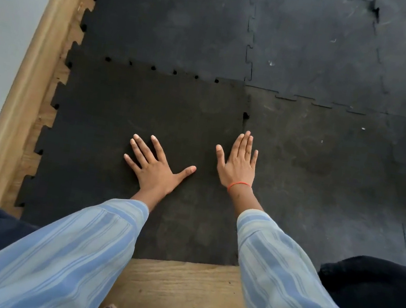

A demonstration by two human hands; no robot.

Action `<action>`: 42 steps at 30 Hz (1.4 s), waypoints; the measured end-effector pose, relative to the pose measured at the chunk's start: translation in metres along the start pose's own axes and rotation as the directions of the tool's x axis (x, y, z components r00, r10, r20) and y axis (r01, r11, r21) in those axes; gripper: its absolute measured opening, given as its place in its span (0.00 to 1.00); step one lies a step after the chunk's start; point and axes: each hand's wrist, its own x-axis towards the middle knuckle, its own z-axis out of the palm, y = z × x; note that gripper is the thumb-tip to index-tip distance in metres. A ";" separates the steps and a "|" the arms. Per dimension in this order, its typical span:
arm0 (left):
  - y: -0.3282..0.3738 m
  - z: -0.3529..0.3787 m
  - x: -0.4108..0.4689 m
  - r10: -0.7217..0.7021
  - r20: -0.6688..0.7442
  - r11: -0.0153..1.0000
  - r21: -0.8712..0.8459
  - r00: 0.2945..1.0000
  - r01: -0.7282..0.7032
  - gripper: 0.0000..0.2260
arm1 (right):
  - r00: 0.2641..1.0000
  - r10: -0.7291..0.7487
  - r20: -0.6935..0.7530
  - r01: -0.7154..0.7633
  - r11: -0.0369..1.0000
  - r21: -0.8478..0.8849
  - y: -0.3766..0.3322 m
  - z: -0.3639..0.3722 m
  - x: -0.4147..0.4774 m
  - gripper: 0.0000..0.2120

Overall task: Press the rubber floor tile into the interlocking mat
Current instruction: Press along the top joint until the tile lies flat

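Tile (112, 119): lay at the near left of the black mat (341, 69), its top and right edges meeting neighbouring pieces.
Left hand (154, 166): flat on the tile, fingers spread wide, gripping nothing.
Right hand (238, 163): flat, fingers close together, near the tile's right seam, perhaps across it.
Seams: small gaps showed along the top joint.
Floor (177, 282): bare wood below the tile.

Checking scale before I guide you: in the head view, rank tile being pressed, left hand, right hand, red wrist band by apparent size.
1. Rubber floor tile
2. Left hand and right hand: alike, not ranked
3. Red wrist band
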 end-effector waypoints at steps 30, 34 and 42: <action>0.012 -0.050 0.130 0.376 -0.002 0.912 0.176 0.927 -0.369 0.44 | 0.995 -0.098 -0.005 0.098 0.992 -0.074 -0.022 -0.010 0.119 0.40; 0.014 -0.054 0.132 0.383 0.013 0.907 0.184 0.924 -0.378 0.46 | 0.990 -0.109 0.088 0.116 0.990 -0.077 -0.030 -0.024 0.143 0.36; 0.029 -0.080 0.171 0.475 0.112 0.843 0.227 0.873 -0.487 0.59 | 0.945 -0.313 -0.098 0.293 0.940 -0.175 -0.018 -0.010 0.147 0.27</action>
